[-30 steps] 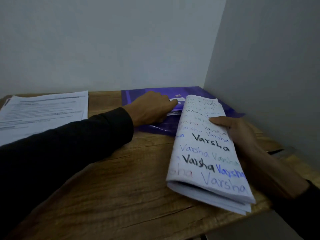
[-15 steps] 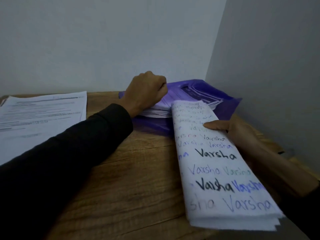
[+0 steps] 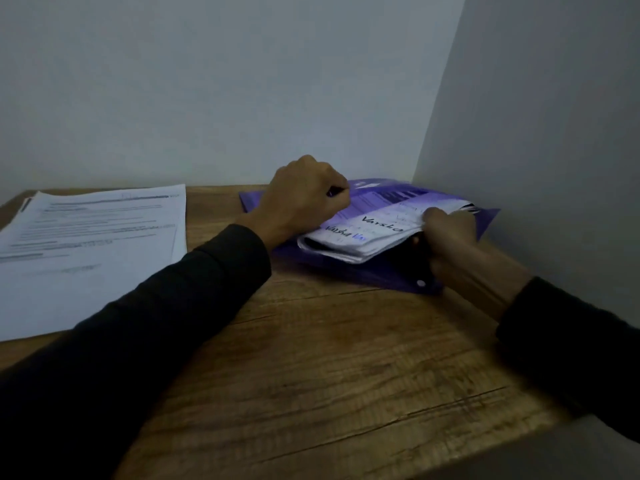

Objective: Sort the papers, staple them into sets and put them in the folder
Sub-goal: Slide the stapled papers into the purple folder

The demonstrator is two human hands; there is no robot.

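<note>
A purple plastic folder lies in the far right corner of the wooden table, its translucent flap raised. My left hand pinches that flap at its edge and holds it up. A folded set of white papers with handwritten words in black and blue lies partly inside the folder, under the flap. My right hand grips the right end of this set, fingers curled around it. A white snap button shows on the folder's near corner.
A stack of printed white sheets lies on the left of the table. Walls close in behind and on the right, right next to the folder. The table's front right edge runs near my right sleeve.
My right hand has carried the handwritten set away from me and slid it under the raised flap into the folder. My left hand keeps holding the flap up.
</note>
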